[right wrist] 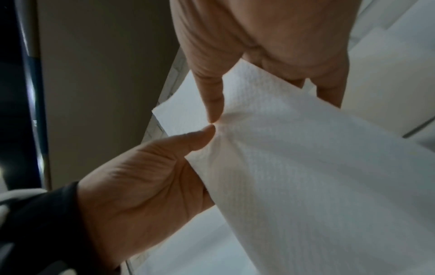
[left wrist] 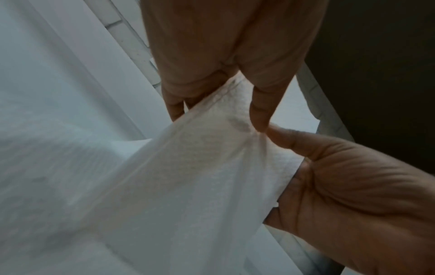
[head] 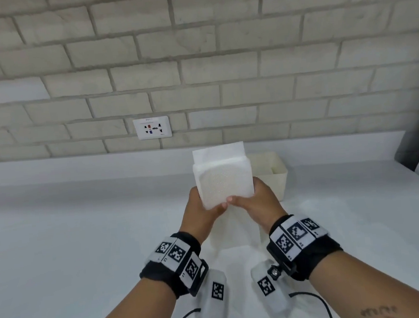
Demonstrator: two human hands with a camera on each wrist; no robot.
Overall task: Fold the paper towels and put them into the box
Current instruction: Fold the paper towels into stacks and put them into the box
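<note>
— What are the hands doing?
— The left hand (head: 200, 207) and right hand (head: 259, 200) each pinch the paper towel (head: 224, 180) between thumb and fingers.
— Where is it?
— Raised above the table (head: 83, 233), in front of the box (head: 279, 170).

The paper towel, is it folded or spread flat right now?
Folded, roughly in half. The paper towel curves over with its two edges near together at the top, held off the counter by left hand and right hand.
</note>
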